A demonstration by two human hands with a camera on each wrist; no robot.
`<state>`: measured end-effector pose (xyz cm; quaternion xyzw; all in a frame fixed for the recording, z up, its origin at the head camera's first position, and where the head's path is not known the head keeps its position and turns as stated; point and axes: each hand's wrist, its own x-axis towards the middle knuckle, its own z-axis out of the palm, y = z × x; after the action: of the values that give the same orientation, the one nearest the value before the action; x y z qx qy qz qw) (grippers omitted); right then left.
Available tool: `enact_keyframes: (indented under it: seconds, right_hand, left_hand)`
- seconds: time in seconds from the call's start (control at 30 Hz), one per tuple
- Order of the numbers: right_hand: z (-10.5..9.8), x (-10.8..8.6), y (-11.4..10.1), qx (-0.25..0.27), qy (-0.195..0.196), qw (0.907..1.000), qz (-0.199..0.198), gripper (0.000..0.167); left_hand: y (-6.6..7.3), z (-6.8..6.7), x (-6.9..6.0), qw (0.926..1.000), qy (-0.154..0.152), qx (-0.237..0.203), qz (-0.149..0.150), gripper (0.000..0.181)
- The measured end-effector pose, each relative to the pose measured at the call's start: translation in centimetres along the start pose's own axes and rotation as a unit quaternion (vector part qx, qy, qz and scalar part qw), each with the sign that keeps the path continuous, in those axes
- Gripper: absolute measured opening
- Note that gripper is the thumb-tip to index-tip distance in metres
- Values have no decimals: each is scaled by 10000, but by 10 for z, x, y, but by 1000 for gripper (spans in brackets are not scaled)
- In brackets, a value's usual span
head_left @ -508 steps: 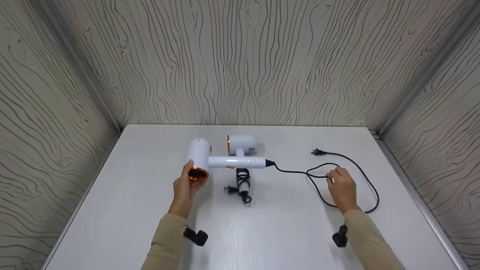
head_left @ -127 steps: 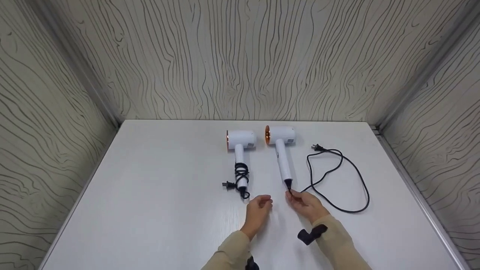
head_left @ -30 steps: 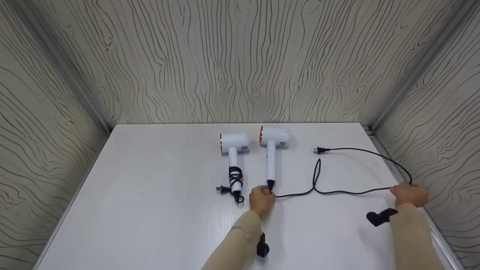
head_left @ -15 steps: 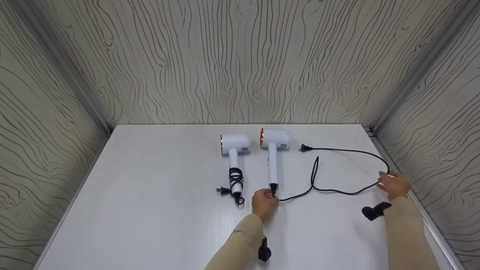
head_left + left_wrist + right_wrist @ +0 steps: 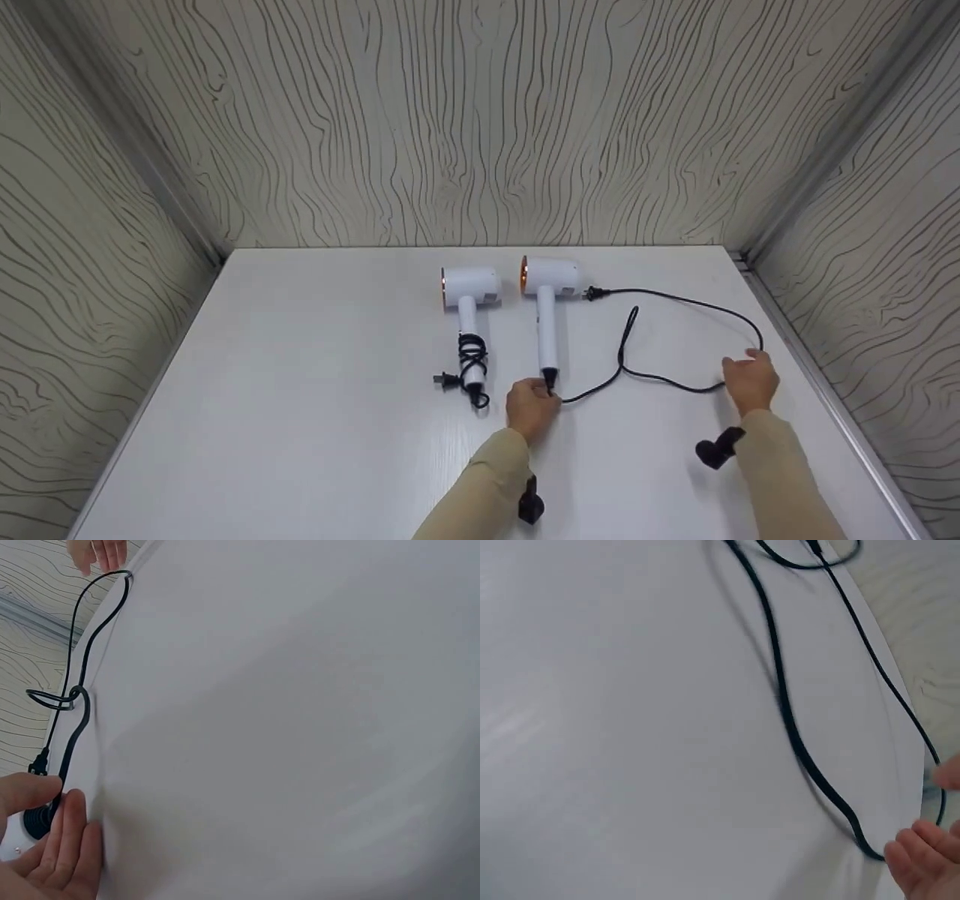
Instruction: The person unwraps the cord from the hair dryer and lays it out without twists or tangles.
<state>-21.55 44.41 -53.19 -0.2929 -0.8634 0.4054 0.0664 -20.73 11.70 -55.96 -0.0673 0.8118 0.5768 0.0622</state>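
Note:
In the head view, two white hair dryers (image 5: 471, 285) (image 5: 549, 276) with orange-rimmed nozzles lie side by side. My left hand (image 5: 532, 409) pinches the black cord (image 5: 600, 386) just below the right dryer's handle; the left wrist view shows thumb and fingers (image 5: 71, 840) on either side of the cord. At the right, my right hand (image 5: 752, 382) is at the cord's outer bend. In the right wrist view its thumb stands apart from its extended fingers (image 5: 922, 851), and the cord (image 5: 780, 682) runs to them. The plug (image 5: 596, 293) lies beside the right dryer's head.
The left dryer has its cord (image 5: 472, 354) wound round the handle, with its plug (image 5: 448, 381) sticking out to the left. The white table (image 5: 300, 375) is bounded by patterned walls (image 5: 480, 135) at the back and sides. A narrow cord loop (image 5: 634, 315) stands between the hands.
My right hand has moved left and inward, its thumb and fingers parting. The cord's outer bend and plug have shifted left, the plug now close to the right dryer. My left hand has hardly moved.

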Motion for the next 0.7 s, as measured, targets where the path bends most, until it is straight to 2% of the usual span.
enact_keyframes:
  seconds: [0.07, 0.17, 0.33, 0.43, 0.5, 0.53, 0.57, 0.6, 0.63, 0.7]
  right_hand:
    - [17, -11, -5, -54, 395, 9989, -266, 42]
    - [38, -28, -14, -122, 464, 9965, -680, 25]
    - [68, -49, -30, -241, 293, 9912, -1270, 19]
    - [80, -58, -40, -265, 146, 9912, -1286, 20]
    - [86, -64, -46, 61, -224, 9969, -756, 24]
    - [89, -67, -49, 443, -507, 9971, -349, 26]
    - [91, -69, -52, 915, -783, 9926, 132, 28]
    - [92, -72, -55, 1415, -1004, 9828, 637, 30]
    - [93, -73, -57, 1944, -1158, 9675, 1132, 31]
    - [95, -74, -59, 2919, -1195, 9297, 1900, 27]
  left_hand:
    - [0, 0, 0, 10000, 15, 8, 2, 30]
    - [-2, 1, 0, 10000, 56, 12, 5, 29]
    - [-3, 2, 1, 9999, 138, 34, 65, 27]
    - [-2, 2, 1, 9998, 145, 63, 93, 26]
    - [-2, 2, 0, 9999, 131, 55, 72, 26]
    - [-2, 2, 0, 9999, 123, 59, 55, 27]
    - [-1, 2, 0, 9999, 115, 71, 47, 27]
    - [-1, 2, 0, 9999, 100, 73, 26, 27]
    - [-1, 2, 0, 9999, 94, 64, 6, 27]
    - [0, 2, -1, 10000, 80, 53, -30, 28]
